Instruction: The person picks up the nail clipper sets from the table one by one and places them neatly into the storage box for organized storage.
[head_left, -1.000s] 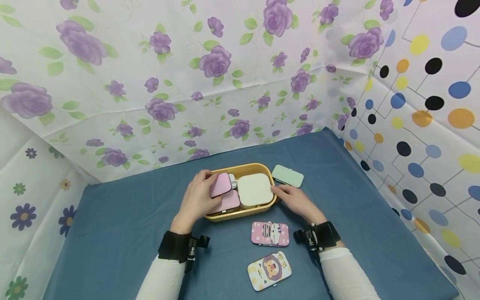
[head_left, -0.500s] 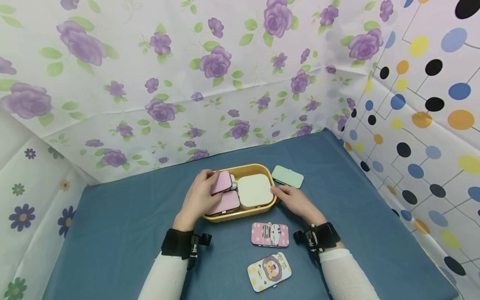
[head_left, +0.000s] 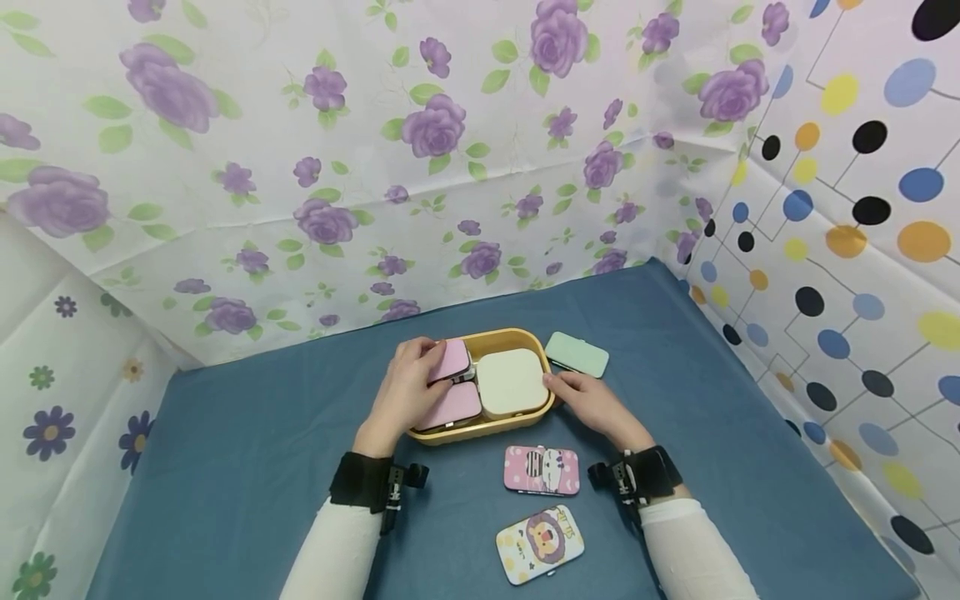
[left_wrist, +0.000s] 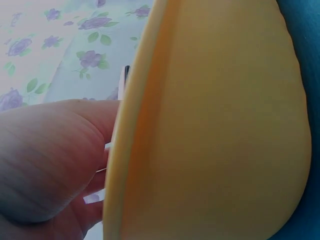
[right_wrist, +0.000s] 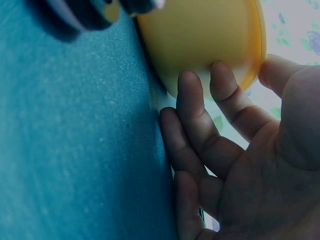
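Observation:
An oval yellow bin (head_left: 487,428) stands on the blue cloth. Inside it, on the left, my left hand (head_left: 401,390) pinches a small flat pink case (head_left: 453,357) with a dark edge, between thumb and fingers. Nearer to me in the bin lies a second pink case (head_left: 454,403); a cream square case (head_left: 513,380) fills the right side. With thumb at the rim and fingertips against the outer wall, my right hand (head_left: 592,406) holds the bin's right end. The left wrist view shows mostly the bin's wall (left_wrist: 220,120), which hides those fingertips.
Behind my right hand lies a mint green case (head_left: 577,353). In front of the bin are a pink cat-print case (head_left: 541,470) and a lion-print case (head_left: 540,544), both flat on the blue cloth (head_left: 247,467). Patterned sheets (head_left: 360,150) rise behind and at both sides.
My left hand has shifted slightly right with the upper pink case, which now sits closer to the cream case. My right hand stays at the bin's end.

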